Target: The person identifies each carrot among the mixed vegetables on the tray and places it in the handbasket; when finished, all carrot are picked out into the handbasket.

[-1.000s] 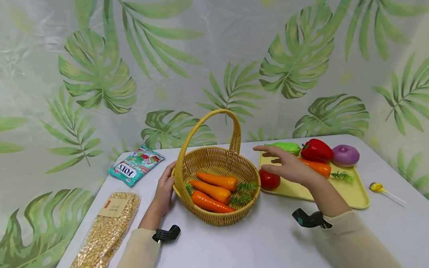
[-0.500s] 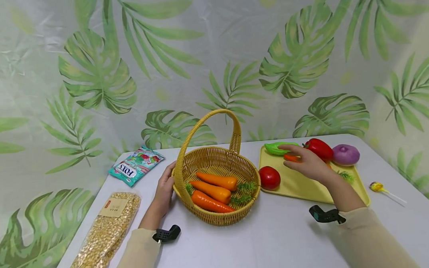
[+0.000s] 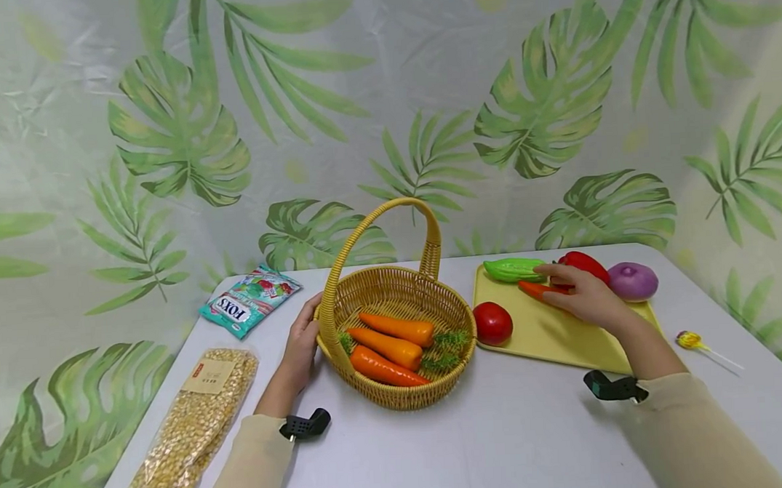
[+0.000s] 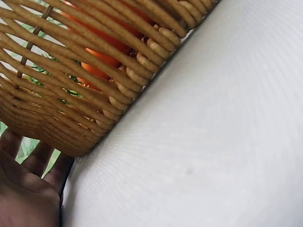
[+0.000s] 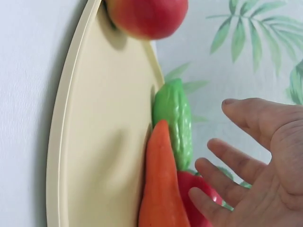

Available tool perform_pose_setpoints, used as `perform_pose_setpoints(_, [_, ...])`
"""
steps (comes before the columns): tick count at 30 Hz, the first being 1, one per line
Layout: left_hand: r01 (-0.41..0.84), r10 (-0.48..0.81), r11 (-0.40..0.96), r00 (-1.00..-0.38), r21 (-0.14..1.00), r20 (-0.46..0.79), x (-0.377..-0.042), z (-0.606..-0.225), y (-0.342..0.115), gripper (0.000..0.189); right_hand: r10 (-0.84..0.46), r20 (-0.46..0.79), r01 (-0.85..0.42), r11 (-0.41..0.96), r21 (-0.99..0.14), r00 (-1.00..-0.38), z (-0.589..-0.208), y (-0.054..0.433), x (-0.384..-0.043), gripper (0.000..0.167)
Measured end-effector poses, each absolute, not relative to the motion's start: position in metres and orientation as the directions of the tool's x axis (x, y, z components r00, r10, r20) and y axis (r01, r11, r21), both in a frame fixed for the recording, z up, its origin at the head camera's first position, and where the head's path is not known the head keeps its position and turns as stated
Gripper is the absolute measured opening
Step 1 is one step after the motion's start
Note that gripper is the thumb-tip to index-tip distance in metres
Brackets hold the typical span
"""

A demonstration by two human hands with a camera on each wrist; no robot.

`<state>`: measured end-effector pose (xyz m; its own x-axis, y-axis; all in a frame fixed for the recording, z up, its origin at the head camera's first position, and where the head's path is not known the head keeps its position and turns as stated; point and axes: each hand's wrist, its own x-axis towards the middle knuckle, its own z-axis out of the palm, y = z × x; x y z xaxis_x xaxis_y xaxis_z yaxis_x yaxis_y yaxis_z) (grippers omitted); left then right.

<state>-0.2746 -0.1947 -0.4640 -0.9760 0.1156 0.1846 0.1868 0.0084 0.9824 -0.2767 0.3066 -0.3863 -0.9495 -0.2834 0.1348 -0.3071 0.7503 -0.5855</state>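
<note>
My left hand (image 3: 300, 350) rests against the left side of a yellow wicker basket (image 3: 398, 399), its extended fingers touching the woven wall in the left wrist view. Several orange carrots (image 3: 395, 331) lie inside the basket. Over a yellow tray (image 3: 546, 339), my right hand (image 3: 590, 297) hovers with spread fingers and holds nothing. Below it lies another carrot (image 5: 162, 184), partly hidden by the hand in the head view. A green bitter melon (image 3: 513, 269) and a red bell pepper (image 3: 583, 262) lie beside that carrot. A round red fruit (image 3: 493, 323) sits at the tray's left corner.
A purple onion (image 3: 631, 281) sits at the tray's back right corner. Farther right is a wrapped lollipop (image 3: 690, 341). On the left lie a teal candy bag (image 3: 249, 301) and a clear bag of corn kernels (image 3: 196, 427). A leaf-patterned curtain (image 3: 385, 113) hangs behind the table.
My right hand has moved rightward from above the round red fruit to over the carrot on the tray. The left hand and the basket have stayed in place.
</note>
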Motion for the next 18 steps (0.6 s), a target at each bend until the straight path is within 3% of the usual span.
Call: perform_pose_setpoints(18, [0.184,0.112,0.015,-0.977,0.983,0.181,-0.274,-0.463,-0.194,0.051,-0.241,0.096,-0.255,0.814,-0.522,-0.966,-0.397,0.329,-0.284,0.042])
